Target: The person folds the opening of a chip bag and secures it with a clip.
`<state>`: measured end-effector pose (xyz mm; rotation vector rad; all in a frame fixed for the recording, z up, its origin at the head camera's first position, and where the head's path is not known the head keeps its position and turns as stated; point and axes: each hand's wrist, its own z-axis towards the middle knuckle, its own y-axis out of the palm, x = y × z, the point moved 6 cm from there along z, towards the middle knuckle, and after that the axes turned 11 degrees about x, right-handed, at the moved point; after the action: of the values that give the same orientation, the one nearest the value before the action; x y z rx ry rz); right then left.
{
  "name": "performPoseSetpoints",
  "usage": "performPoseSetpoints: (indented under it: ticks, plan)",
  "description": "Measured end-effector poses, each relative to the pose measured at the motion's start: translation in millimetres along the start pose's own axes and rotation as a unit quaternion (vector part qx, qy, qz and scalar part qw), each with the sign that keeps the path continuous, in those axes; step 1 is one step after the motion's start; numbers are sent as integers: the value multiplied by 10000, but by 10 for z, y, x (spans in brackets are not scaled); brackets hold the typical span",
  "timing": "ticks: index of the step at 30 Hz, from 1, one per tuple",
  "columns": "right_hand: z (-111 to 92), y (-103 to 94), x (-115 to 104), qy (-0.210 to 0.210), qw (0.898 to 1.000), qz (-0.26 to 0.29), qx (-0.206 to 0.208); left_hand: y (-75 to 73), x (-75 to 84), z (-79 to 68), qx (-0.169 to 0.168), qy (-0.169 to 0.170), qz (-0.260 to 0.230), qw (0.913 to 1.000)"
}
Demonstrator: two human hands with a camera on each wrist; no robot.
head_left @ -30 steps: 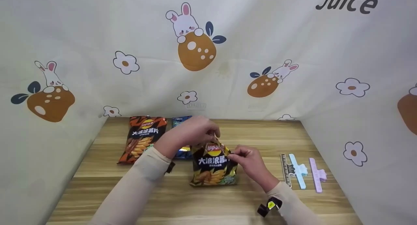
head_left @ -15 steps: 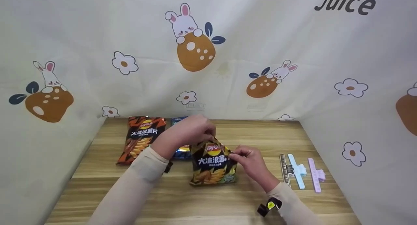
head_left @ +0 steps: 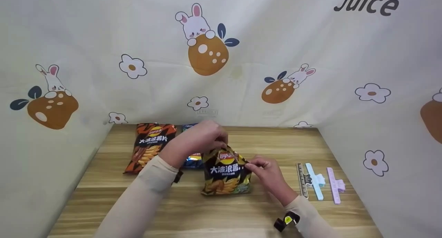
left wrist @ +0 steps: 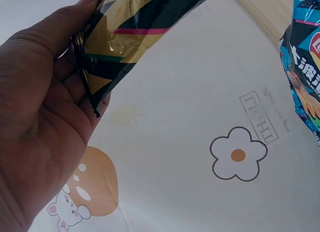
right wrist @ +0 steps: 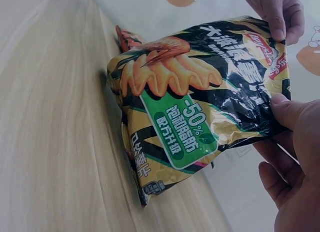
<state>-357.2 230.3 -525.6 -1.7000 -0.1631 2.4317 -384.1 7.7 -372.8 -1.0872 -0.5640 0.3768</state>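
A black and gold bag of potato chips [head_left: 224, 174] stands nearly upright at the middle of the table. My left hand [head_left: 210, 136] pinches its top edge from above; in the left wrist view the thumb lies over the crimped seam of the gold foil [left wrist: 142, 22]. On the bag's upper right side, my right hand [head_left: 269, 172] pinches the edge between thumb and fingers. The right wrist view shows the right thumb [right wrist: 287, 110] on the bag's front, its other fingers partly behind. The bag's back is hidden in the head view.
To the left lies an orange and black chip bag [head_left: 152, 148]. A blue chip bag [head_left: 194, 161] is partly hidden behind my left forearm. At right on the wooden table [head_left: 193, 214] are a clear-and-black clip [head_left: 303, 181], a light blue clip [head_left: 315, 181] and a purple clip [head_left: 334, 185].
My right hand has shifted slightly right and down along the bag's edge. The left hand has moved slightly left, still pinching the top of the bag. The other bags and the clips stay put.
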Motion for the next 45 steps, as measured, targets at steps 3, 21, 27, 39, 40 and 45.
performPoseSetpoints:
  ticks: [3,21,27,39,40,45]
  plan:
    - [-4,-5,3,-82,9999,-103,6,-5,14,-9,110,149,3,9998]
    - [0,-260,-124,-68,9940,-1086,63,13,-37,-64,25,-282,-484,9984]
    - [65,-688,-121,-76,9624,-2698,301,15,-48,-64,-4,-312,-476,9984]
    - [54,-1517,28,698,8674,-4900,-518,9,-70,-50,-21,-301,-382,9988]
    - [59,-1566,42,814,8637,-4939,-591,11,-74,-51,-29,-309,-386,9988]
    - [54,-1729,87,1273,8592,-4895,-775,13,-86,-52,-88,-391,-405,9984]
